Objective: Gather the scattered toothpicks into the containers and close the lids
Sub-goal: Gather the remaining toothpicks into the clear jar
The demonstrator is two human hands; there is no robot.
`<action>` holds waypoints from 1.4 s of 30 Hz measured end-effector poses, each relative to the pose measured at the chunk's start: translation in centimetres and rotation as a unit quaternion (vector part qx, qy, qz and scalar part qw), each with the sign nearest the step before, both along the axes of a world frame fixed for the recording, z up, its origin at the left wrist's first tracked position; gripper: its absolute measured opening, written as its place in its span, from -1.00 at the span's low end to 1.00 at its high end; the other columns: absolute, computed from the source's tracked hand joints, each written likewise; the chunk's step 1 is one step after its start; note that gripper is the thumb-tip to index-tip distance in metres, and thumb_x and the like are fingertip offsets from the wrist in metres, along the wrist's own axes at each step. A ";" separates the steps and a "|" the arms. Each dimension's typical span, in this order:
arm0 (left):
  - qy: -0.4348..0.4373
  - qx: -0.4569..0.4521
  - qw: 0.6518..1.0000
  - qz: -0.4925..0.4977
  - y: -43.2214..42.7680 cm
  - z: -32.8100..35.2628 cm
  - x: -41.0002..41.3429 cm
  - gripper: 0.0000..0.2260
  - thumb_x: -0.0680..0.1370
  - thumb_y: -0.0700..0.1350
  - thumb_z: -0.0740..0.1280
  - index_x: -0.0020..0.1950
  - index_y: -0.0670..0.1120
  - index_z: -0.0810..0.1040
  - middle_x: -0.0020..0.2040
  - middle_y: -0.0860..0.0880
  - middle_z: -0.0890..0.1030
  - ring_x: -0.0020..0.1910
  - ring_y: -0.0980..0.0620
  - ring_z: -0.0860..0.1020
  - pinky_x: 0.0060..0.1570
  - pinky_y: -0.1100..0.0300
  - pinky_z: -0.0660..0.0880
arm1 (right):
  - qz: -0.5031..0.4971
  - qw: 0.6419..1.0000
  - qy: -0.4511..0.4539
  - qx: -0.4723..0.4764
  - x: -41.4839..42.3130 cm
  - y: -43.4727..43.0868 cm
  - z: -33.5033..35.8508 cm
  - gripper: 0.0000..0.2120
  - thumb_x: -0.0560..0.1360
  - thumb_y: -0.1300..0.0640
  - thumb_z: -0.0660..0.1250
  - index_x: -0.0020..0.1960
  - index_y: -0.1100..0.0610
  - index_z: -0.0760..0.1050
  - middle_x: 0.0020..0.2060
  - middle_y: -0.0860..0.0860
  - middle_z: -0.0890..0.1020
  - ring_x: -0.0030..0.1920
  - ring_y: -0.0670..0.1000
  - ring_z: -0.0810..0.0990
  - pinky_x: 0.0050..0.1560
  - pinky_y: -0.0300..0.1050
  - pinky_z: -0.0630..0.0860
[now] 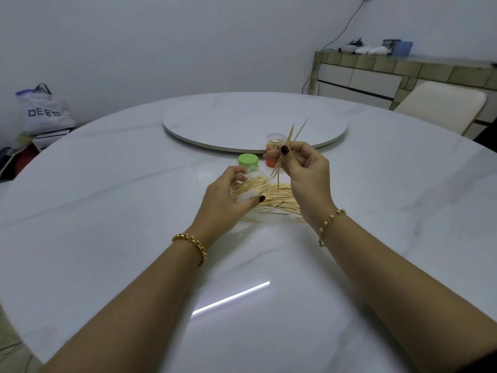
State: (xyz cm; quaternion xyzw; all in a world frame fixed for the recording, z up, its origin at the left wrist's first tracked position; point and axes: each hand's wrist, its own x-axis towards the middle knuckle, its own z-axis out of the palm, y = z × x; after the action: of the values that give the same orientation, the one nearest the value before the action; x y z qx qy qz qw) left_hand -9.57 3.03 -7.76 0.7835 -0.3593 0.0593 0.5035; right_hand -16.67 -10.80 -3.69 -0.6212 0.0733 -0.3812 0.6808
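Bench carried loose toothpick pile, lying between and under both hands. Left hand gripped clear container, tilted, mouth facing right. Right hand, nearer, pinched toothpick bundle: long axis steep, lower tips aimed down-left, just above mouth. Green lid stood just beyond, off.

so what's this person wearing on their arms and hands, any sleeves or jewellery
No sleeves cover the forearms. The left hand has a gold chain-link bracelet at its wrist, the right hand a gold beaded bracelet. The thumbnails that show are painted very dark: left thumbnail, right thumbnail.
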 end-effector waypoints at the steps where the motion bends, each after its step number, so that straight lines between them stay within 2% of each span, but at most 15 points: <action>1: 0.001 0.002 1.000 -0.003 0.0 0.0 0.0 -0.49 0.38 -0.03 0.53 0.26 -0.06 0.45 0.07 0.04 0.55 0.08 0.14 0.50 -0.05 0.62 0.31 | 0.003 1.000 -0.003 0.002 0.0 0.2 0.2 -0.87 0.58 0.27 0.24 0.03 0.33 0.51 -0.18 0.15 0.69 -0.09 0.08 0.69 0.13 -0.03 0.57; 8: -0.002 0.023 0.999 -0.026 0.0 0.0 -0.1 -0.52 0.37 0.00 0.53 0.23 -0.02 0.47 0.03 0.09 0.55 0.07 0.16 0.51 0.01 0.49 0.37 | 0.021 0.999 -0.023 0.006 -0.6 1.3 1.4 -0.90 0.58 0.27 0.24 0.00 0.28 0.51 -0.17 0.15 0.69 -0.08 0.06 0.69 -0.02 -0.20 0.57; 11: -0.004 0.029 0.999 -0.033 0.0 0.0 -0.1 -0.52 0.37 0.01 0.54 0.22 -0.01 0.47 0.04 0.09 0.56 0.09 0.17 0.51 0.05 0.41 0.39 | 0.027 0.999 -0.035 0.021 -0.7 1.5 1.8 -0.86 0.59 0.26 0.24 0.03 0.33 0.51 -0.17 0.13 0.70 -0.06 0.06 0.69 -0.03 -0.20 0.56; 15: -0.001 0.028 0.999 -0.037 0.0 0.1 -0.1 -0.53 0.36 0.00 0.54 0.21 0.01 0.47 0.03 0.10 0.56 0.08 0.18 0.51 0.04 0.44 0.39 | 0.037 0.997 -0.042 0.051 -0.7 1.4 1.7 -0.79 0.58 0.25 0.24 0.08 0.40 0.49 -0.14 0.14 0.70 -0.02 0.08 0.68 0.05 -0.14 0.57; 18: 0.010 0.018 0.999 -0.035 0.0 0.2 -0.2 -0.53 0.37 0.01 0.54 0.21 0.01 0.47 0.03 0.11 0.57 0.07 0.21 0.52 0.03 0.46 0.38 | 0.049 0.993 -0.039 0.099 -0.5 1.4 1.3 -0.81 0.57 0.24 0.26 0.08 0.36 0.50 -0.13 0.14 0.69 0.03 0.11 0.67 0.17 -0.07 0.55; 20: 0.016 0.009 0.999 -0.033 0.0 0.3 -0.3 -0.54 0.37 -0.01 0.54 0.20 0.00 0.48 0.03 0.10 0.57 0.06 0.22 0.52 0.00 0.49 0.38 | 0.051 0.992 -0.025 0.115 -0.4 1.6 0.7 -0.80 0.57 0.23 0.27 0.09 0.36 0.50 -0.15 0.11 0.69 0.03 0.07 0.66 0.18 -0.09 0.54; 25: 0.033 -0.019 0.999 -0.012 0.2 0.6 0.0 -0.54 0.37 -0.05 0.54 0.19 -0.01 0.46 0.00 0.09 0.57 0.03 0.20 0.53 -0.07 0.56 0.38 | 0.025 0.997 0.037 0.065 -0.3 1.9 -0.8 -0.87 0.56 0.20 0.30 0.03 0.24 0.56 -0.08 0.08 0.70 -0.09 -0.17 0.65 -0.10 -0.39 0.49; 27: 0.037 -0.025 0.999 -0.003 0.3 0.6 0.2 -0.54 0.36 -0.05 0.54 0.20 -0.02 0.47 0.01 0.07 0.57 0.04 0.16 0.53 -0.07 0.55 0.39 | 0.012 0.997 0.061 0.040 -0.3 2.0 -1.1 -0.86 0.56 0.22 0.29 0.05 0.23 0.59 -0.09 0.07 0.71 -0.09 -0.20 0.65 -0.10 -0.44 0.48; 31: 0.039 -0.025 0.999 0.000 0.3 0.7 0.2 -0.53 0.37 -0.05 0.54 0.20 -0.03 0.47 0.01 0.09 0.56 0.03 0.19 0.52 -0.07 0.55 0.39 | -0.011 0.996 0.085 -0.001 -0.1 2.0 -1.4 -0.84 0.57 0.25 0.27 0.06 0.19 0.61 -0.15 0.08 0.71 -0.08 -0.14 0.65 -0.08 -0.37 0.49; 33: 0.040 -0.022 0.999 -0.001 0.4 0.7 0.2 -0.54 0.37 -0.06 0.54 0.19 -0.01 0.46 0.01 0.08 0.56 0.02 0.21 0.52 -0.08 0.57 0.37 | -0.024 0.995 0.095 -0.027 0.1 1.9 -1.7 -0.83 0.58 0.22 0.25 0.00 0.08 0.63 -0.18 0.17 0.69 -0.09 0.06 0.65 -0.05 -0.12 0.56; 34: 0.041 -0.023 0.999 -0.002 0.3 0.7 0.1 -0.55 0.37 -0.06 0.54 0.18 0.00 0.46 0.02 0.07 0.56 0.02 0.22 0.52 -0.08 0.57 0.37 | -0.030 0.994 0.100 -0.037 0.2 1.8 -1.7 -0.81 0.59 0.19 0.24 -0.03 0.03 0.63 -0.13 0.22 0.67 -0.05 0.16 0.63 0.03 0.04 0.57; 35: 0.042 -0.023 0.999 -0.003 0.3 0.7 0.1 -0.56 0.37 -0.07 0.54 0.17 0.02 0.46 0.02 0.07 0.56 0.02 0.23 0.52 -0.08 0.57 0.37 | -0.033 0.993 0.104 -0.045 0.4 1.7 -1.7 -0.79 0.59 0.16 0.22 -0.06 0.00 0.62 -0.08 0.20 0.67 -0.01 0.17 0.62 0.11 0.10 0.54; 37: 0.040 -0.019 0.999 -0.004 0.3 0.6 0.1 -0.57 0.37 -0.08 0.54 0.16 0.02 0.45 0.02 0.07 0.57 0.01 0.23 0.52 -0.08 0.56 0.38 | -0.038 0.991 0.116 -0.054 0.4 1.6 -1.7 -0.76 0.61 0.15 0.18 -0.03 0.01 0.63 -0.03 0.02 0.69 0.05 -0.01 0.63 0.14 -0.02 0.53; 39: 0.036 -0.012 0.999 -0.008 0.3 0.6 0.0 -0.57 0.38 -0.09 0.53 0.18 0.00 0.46 0.01 0.08 0.56 0.01 0.24 0.51 -0.07 0.56 0.38 | -0.032 0.989 0.135 -0.055 0.4 1.5 -1.6 -0.74 0.62 0.13 0.15 0.03 0.04 0.64 -0.02 -0.07 0.69 0.03 -0.14 0.62 0.07 -0.18 0.51; 42: 0.033 -0.009 0.999 -0.015 0.3 0.6 -0.1 -0.57 0.38 -0.08 0.53 0.19 -0.01 0.47 0.01 0.08 0.57 0.01 0.24 0.52 -0.08 0.56 0.38 | -0.006 0.982 0.172 -0.074 0.4 1.3 -1.6 -0.73 0.63 0.08 0.13 0.12 0.04 0.61 0.00 -0.05 0.67 0.06 -0.10 0.61 0.06 -0.22 0.49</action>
State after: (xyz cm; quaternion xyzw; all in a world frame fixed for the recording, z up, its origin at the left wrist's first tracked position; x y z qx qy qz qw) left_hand -9.65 3.32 -7.15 0.7749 -0.3537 0.0293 0.5231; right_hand -16.23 -9.48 -5.31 -0.7253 0.1645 -0.2774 0.6082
